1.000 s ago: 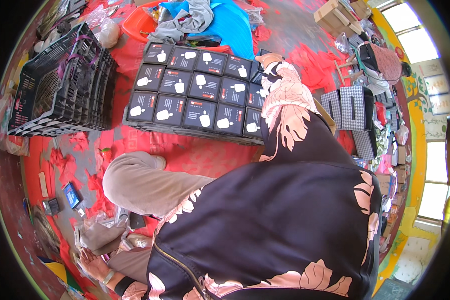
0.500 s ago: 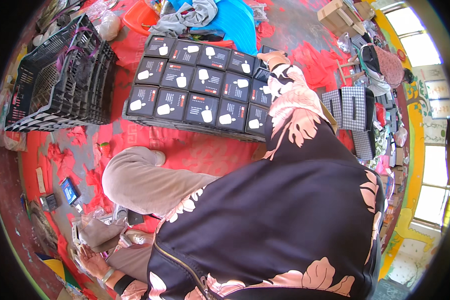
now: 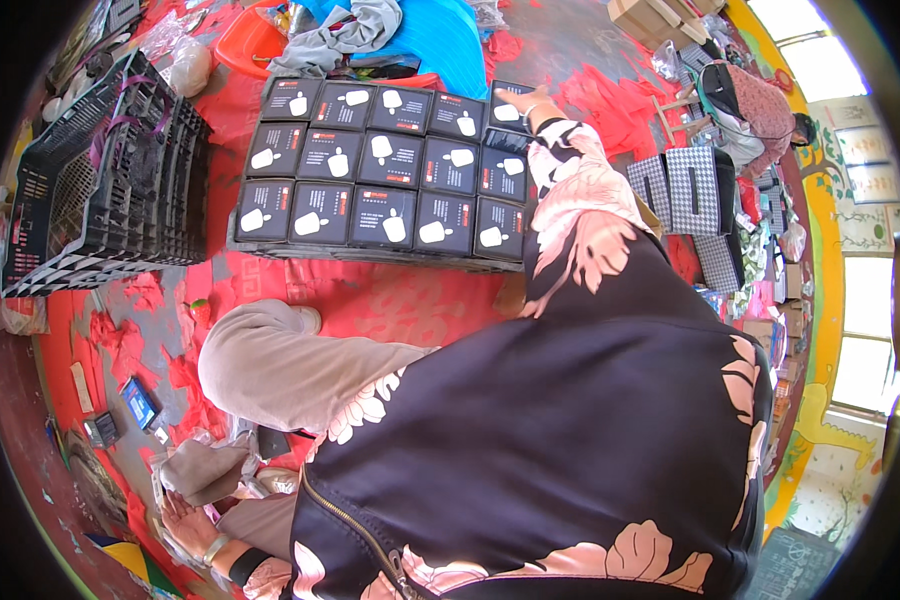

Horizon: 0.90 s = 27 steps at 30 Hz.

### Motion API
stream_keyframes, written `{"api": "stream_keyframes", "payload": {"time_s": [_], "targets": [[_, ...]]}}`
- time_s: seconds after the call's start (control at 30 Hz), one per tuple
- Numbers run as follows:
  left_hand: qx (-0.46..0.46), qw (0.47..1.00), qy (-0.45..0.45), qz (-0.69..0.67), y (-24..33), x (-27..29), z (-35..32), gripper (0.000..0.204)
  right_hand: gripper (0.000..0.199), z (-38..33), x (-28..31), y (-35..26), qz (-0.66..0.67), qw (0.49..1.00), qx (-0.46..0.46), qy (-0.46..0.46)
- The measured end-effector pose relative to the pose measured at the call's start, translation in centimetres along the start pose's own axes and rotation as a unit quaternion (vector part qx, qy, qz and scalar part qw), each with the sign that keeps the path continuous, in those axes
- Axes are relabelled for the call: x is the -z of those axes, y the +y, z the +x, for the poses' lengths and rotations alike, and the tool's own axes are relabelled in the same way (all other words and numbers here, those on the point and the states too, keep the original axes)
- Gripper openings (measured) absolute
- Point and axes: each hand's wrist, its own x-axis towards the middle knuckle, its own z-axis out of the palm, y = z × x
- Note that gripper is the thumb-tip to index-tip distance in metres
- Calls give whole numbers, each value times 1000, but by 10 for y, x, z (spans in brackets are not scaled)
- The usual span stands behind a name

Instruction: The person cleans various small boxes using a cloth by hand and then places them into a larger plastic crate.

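Note:
Three rows of black boxes (image 3: 384,157), each printed with a white cup-like shape, fill a low dark crate (image 3: 370,256) in front of me. My right hand (image 3: 523,99) reaches to the far right corner of the rows. Its fingers stretch out over the top of the corner box (image 3: 507,113), touching it rather than wrapping round it. Low on the left, my left hand (image 3: 186,524) lies beside my leg with its fingers extended and nothing visible in them. Clear plastic wrapping and a greyish-brown shoe-like shape (image 3: 205,470) are close to it.
An empty black plastic crate (image 3: 110,190) stands at left. Behind the boxes are an orange basin (image 3: 247,40) and blue cloth (image 3: 440,45). Houndstooth-patterned boxes (image 3: 695,190) stand at right near another bent-over person (image 3: 765,105). Torn red sheeting covers much of the floor.
The corner box, tilted under my right hand before, now sits flatter in its row. My right hand's fingers have straightened over it. The view has shifted slightly; my left hand stays put.

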Motion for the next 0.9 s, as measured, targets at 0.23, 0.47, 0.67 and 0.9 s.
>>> {"api": "stream_keyframes", "payload": {"time_s": [0.23,0.47,0.67,0.9], "targets": [[-17,999,28,27,3,11,3,38,68,43,-47,106,541,805,-57,-236],[-46,996,58,42,11,21,8,39,71,37,-49,112,459,852,-87,-237],[-36,995,71,59,12,44,14,42,77,44,-46,114,446,860,-54,-242],[-24,996,82,41,10,25,20,42,77,44,-40,125,472,845,-54,-243]]}}
